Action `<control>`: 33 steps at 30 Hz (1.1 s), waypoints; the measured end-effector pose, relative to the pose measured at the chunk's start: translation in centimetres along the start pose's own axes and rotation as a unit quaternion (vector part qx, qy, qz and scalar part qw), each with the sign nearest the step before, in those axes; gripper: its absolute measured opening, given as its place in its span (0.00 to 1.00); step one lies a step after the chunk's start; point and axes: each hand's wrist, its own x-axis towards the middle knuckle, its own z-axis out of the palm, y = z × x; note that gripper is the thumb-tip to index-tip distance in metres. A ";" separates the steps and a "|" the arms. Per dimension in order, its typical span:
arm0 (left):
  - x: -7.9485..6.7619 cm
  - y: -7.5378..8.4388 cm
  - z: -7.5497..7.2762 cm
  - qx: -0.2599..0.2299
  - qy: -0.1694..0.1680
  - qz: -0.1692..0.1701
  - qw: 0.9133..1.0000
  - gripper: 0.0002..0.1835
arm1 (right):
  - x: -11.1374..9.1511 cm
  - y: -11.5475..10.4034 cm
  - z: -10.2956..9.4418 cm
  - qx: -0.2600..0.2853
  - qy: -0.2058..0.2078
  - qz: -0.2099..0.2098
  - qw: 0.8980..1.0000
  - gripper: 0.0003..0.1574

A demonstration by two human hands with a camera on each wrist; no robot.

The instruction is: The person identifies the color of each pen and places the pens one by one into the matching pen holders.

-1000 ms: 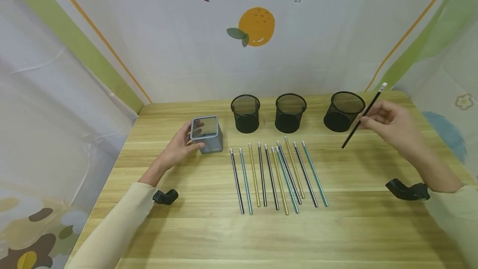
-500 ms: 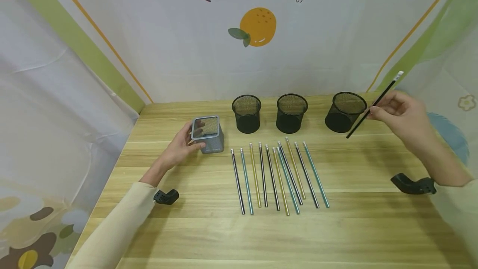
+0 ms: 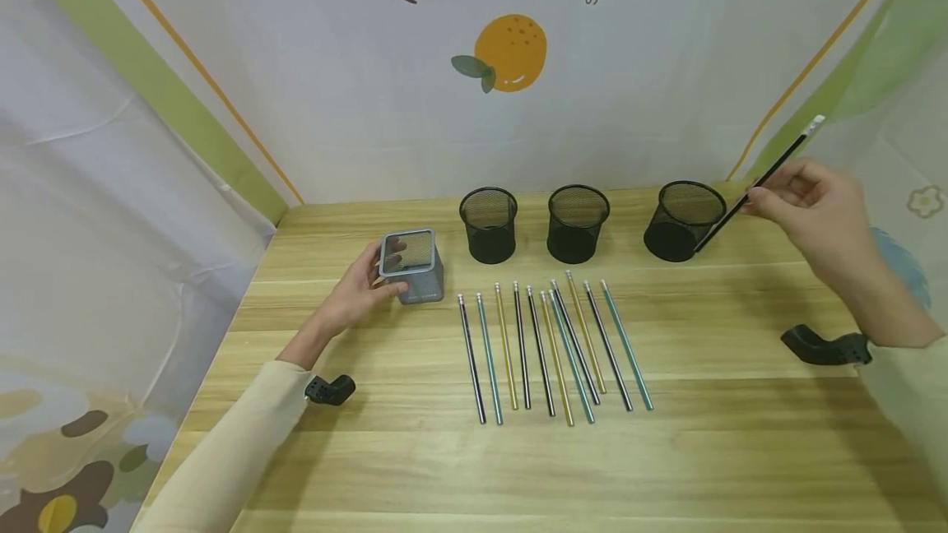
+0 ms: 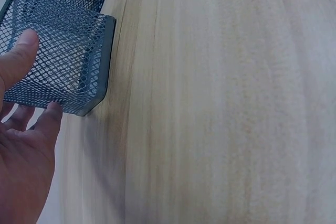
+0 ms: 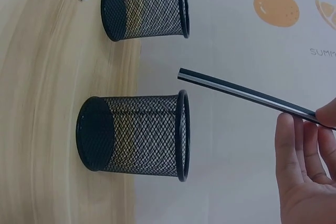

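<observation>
My left hand (image 3: 346, 303) holds the grey square mesh pen holder (image 3: 422, 285) on the table's left side; in the left wrist view the thumb (image 4: 22, 56) lies along one wall and the fingers on another. At the far right, my right hand (image 3: 822, 224) pinches a black pencil (image 3: 785, 156) with a white eraser at its upper end. The pencil slants down to the left, toward the rightmost round black mesh pen holder (image 3: 669, 242). In the right wrist view its lower end (image 5: 184, 73) hangs just beyond that holder's rim, apart from it.
Two more round black mesh pen holders (image 3: 490, 243) stand along the back edge, the other one (image 3: 572, 243) beside it. Several black, teal and gold pencils (image 3: 541, 352) lie in a row mid-table, eraser ends away from me. A printed curtain (image 3: 341, 105) hangs behind the table.
My right hand has moved up and to the right, carrying the black pencil, which tilts more. The left hand and the square pen holder stay put.
</observation>
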 end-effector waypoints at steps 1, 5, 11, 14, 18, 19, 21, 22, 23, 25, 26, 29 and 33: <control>0.0 0.0 0.0 0.000 0.000 -0.001 1.000 0.39 | 0.1 0.0 -0.1 0.003 0.002 0.000 1.000 0.05; 0.0 0.0 0.0 -0.001 0.002 -0.004 1.000 0.39 | 0.2 0.2 -0.4 0.016 0.016 0.001 1.000 0.06; 0.0 -0.1 0.0 0.002 0.003 -0.004 1.000 0.39 | 0.4 0.7 -0.7 0.034 0.060 -0.027 0.997 0.08; 0.0 0.0 0.0 0.002 0.003 -0.002 1.000 0.39 | 0.6 0.9 -0.9 0.039 0.083 -0.052 0.994 0.08; 0.0 0.0 0.0 0.000 0.003 -0.002 1.000 0.39 | 0.8 1.0 -1.1 0.044 0.101 -0.070 0.991 0.07; 0.0 0.1 0.0 -0.001 0.002 -0.002 1.000 0.39 | 0.9 1.0 -1.2 0.046 0.103 -0.075 0.991 0.07; 0.0 0.1 0.0 -0.002 0.002 -0.003 1.000 0.39 | 1.0 1.0 -1.2 0.050 0.105 -0.084 0.990 0.07; 0.0 0.1 0.0 -0.002 0.002 -0.003 1.000 0.39 | 1.0 1.1 -1.2 0.051 0.107 -0.090 0.989 0.06; 0.0 0.1 0.0 -0.001 0.001 -0.003 1.000 0.39 | 1.1 1.1 -1.3 0.054 0.109 -0.094 0.988 0.06; 0.0 0.1 0.0 0.000 0.001 -0.003 1.000 0.40 | 1.2 1.2 -1.3 0.053 0.113 -0.105 0.987 0.05; 0.0 0.1 0.0 0.000 0.001 -0.003 1.000 0.40 | 1.2 1.2 -1.3 0.053 0.115 -0.107 0.986 0.05; 0.0 0.1 0.0 0.002 0.001 -0.004 1.000 0.39 | 1.4 1.3 -1.3 0.052 0.117 -0.115 0.985 0.06; 0.0 0.0 0.0 0.002 0.001 -0.001 1.000 0.39 | 1.6 1.6 -1.2 0.037 0.118 -0.116 0.986 0.06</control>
